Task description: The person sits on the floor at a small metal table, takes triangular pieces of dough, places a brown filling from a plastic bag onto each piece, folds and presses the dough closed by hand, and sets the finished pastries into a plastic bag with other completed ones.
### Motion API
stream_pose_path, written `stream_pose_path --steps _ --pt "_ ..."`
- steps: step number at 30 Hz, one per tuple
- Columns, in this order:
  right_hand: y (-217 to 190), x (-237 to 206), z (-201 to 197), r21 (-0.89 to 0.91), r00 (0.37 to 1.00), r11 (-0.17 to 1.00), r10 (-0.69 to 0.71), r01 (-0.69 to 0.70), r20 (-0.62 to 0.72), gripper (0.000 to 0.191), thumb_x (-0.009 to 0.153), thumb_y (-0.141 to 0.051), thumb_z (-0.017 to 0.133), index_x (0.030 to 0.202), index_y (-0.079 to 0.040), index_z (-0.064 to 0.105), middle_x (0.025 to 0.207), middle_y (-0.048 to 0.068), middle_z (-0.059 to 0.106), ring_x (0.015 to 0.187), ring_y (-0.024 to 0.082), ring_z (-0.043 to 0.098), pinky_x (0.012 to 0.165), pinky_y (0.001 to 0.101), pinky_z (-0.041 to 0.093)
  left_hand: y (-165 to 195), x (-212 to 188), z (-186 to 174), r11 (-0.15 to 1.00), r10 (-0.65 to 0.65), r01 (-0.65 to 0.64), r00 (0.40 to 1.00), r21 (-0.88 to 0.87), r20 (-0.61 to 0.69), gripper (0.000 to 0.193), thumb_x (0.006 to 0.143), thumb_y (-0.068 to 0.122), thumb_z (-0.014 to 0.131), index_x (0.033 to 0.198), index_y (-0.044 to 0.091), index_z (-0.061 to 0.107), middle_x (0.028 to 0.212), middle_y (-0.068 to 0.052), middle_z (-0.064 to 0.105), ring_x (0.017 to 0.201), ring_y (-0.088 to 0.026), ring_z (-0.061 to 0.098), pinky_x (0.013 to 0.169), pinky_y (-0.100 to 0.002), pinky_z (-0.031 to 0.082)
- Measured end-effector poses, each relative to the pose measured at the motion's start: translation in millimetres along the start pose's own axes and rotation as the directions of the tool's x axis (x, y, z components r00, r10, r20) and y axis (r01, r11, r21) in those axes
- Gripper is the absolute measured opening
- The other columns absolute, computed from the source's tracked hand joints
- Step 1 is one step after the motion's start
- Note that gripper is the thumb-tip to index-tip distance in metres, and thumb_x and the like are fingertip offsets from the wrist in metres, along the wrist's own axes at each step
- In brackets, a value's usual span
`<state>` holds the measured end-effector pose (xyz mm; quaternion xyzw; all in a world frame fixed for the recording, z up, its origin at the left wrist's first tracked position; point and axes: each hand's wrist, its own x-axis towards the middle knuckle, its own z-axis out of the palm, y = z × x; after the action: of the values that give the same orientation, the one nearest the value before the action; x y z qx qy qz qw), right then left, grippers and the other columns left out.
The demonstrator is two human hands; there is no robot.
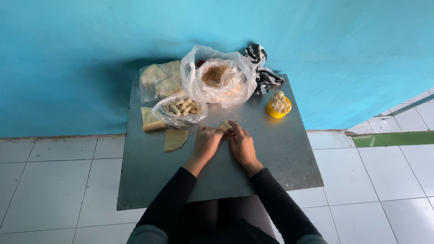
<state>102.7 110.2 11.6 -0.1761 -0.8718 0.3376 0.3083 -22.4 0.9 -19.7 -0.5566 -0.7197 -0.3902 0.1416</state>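
Observation:
My left hand (207,142) and my right hand (242,143) meet at the middle of a grey metal sheet (275,167) laid on the floor. Both press their fingertips on a small pale dough wrapper (225,125), mostly hidden under the fingers. To the left lies a triangular pale wrapper (175,139). Further left, a rolled piece (154,126) rests on a flat wrapper (147,115). A clear bag of several small rolled pieces (182,109) sits just beyond my left hand.
A clear bag with brown crumbs (217,77) and a bag of stacked wrappers (159,80) stand at the sheet's far edge. A yellow cup of white filling (279,105) sits at the right, a black-and-white bag (263,71) behind it. White floor tiles surround the sheet; a blue wall rises behind.

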Motion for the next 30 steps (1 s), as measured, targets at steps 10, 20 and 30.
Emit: stream_pose_path --steps 10,20,30 --pt "9 7 -7 -0.113 0.981 0.975 -0.182 0.189 0.073 0.063 0.090 -0.006 0.071 0.149 -0.007 0.048 0.100 0.012 0.076 0.095 0.033 0.071 0.083 0.0412 0.057 4 15 -11 0.988 -0.124 0.130 0.990 -0.078 0.069 0.014 0.085 0.018 0.074 0.097 0.010 0.074 0.084 -0.006 0.075 0.083 -0.026 0.071 0.081 -0.042 0.040" --pt "24 72 -19 0.040 0.898 0.999 0.015 -0.037 0.440 0.062 0.080 -0.002 0.075 0.138 -0.008 0.053 0.083 0.011 0.072 0.078 0.028 0.073 0.074 0.0387 0.057 -7 49 -1 0.925 -0.327 0.358 0.920 -0.128 0.217 0.013 0.079 0.016 0.078 0.087 0.008 0.072 0.087 -0.012 0.074 0.083 -0.032 0.071 0.075 -0.044 0.054" --pt "36 23 -16 -0.026 0.964 0.977 -0.207 0.214 0.166 0.062 0.082 -0.006 0.076 0.140 -0.006 0.054 0.092 0.010 0.073 0.088 0.031 0.069 0.077 0.0382 0.056 -5 19 -9 0.999 -0.029 0.032 0.997 -0.041 0.071 0.012 0.085 0.020 0.076 0.091 0.010 0.072 0.092 -0.008 0.065 0.094 -0.030 0.065 0.082 -0.046 0.046"
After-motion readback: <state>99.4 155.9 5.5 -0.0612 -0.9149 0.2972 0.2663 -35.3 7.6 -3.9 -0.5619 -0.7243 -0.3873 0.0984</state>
